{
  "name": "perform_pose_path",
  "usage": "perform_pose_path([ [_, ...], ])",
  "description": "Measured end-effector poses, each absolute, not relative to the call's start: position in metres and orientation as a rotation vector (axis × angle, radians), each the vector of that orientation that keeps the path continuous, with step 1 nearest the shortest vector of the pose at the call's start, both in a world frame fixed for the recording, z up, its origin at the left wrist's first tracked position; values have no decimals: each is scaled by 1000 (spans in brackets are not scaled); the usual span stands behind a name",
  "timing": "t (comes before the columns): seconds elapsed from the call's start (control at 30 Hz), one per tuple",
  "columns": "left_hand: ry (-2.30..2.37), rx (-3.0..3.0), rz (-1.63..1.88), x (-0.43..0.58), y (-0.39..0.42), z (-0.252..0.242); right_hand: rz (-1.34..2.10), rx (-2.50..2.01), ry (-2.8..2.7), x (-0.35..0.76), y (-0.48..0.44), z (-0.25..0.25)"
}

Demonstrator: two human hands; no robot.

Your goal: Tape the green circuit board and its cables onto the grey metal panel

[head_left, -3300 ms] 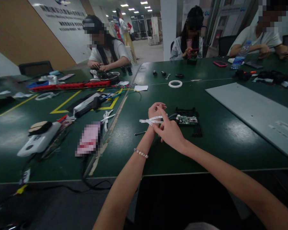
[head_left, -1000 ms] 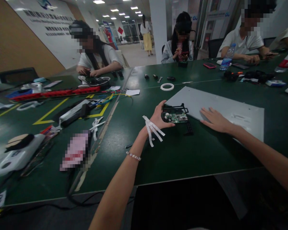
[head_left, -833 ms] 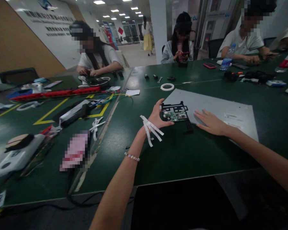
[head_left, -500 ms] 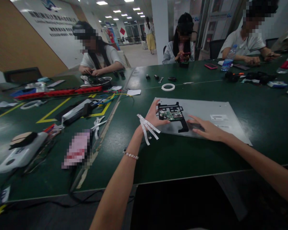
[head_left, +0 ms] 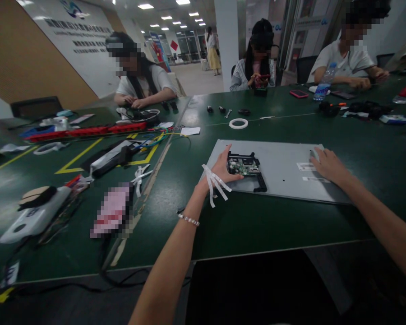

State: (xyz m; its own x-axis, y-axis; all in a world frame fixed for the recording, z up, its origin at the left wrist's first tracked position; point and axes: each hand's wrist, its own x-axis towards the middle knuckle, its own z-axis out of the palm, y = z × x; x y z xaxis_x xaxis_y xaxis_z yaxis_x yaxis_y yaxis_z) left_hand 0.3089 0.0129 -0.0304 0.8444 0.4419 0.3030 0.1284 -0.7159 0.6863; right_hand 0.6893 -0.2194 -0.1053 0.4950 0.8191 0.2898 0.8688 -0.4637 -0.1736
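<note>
My left hand (head_left: 223, 170) grips the left side of a black frame (head_left: 260, 183), thumb at its near side and index finger at its far side. White tape strips hang from that wrist. A green circuit board (head_left: 245, 168) sits inside the frame. Beneath them a flat grey metal panel (head_left: 280, 162) lies on the table. Over the panel's right part is my right hand (head_left: 329, 167), its fingers stretched out beside white labels (head_left: 306, 167) and holding nothing visible. The fingertips are blurred, so whether they touch the panel cannot be told.
Beyond the panel are a tape roll (head_left: 238, 123), a wrench (head_left: 228, 113) and small black parts. On the left lie a white device (head_left: 37, 221), a red power strip (head_left: 88, 131) and cables. Co-workers sit across the green table (head_left: 149, 243). Bottles (head_left: 325, 83) stand on the right.
My right hand has moved from beside the frame to the panel's right end, near the labels. The frame has shifted slightly on the panel, my left hand moving with it.
</note>
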Motion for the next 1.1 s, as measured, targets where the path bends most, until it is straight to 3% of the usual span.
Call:
perform_pose_path([
  [0.4,509,2438,499,313,2,-34,-224,-2301,-1902,657,-163,-97],
  [0.87,492,2446,479,310,8,-42,-47,-2152,-1808,626,-145,-92],
  [1.1,545,2467,511,311,4,-45,75,-1877,-1796,568,-124,-56],
])
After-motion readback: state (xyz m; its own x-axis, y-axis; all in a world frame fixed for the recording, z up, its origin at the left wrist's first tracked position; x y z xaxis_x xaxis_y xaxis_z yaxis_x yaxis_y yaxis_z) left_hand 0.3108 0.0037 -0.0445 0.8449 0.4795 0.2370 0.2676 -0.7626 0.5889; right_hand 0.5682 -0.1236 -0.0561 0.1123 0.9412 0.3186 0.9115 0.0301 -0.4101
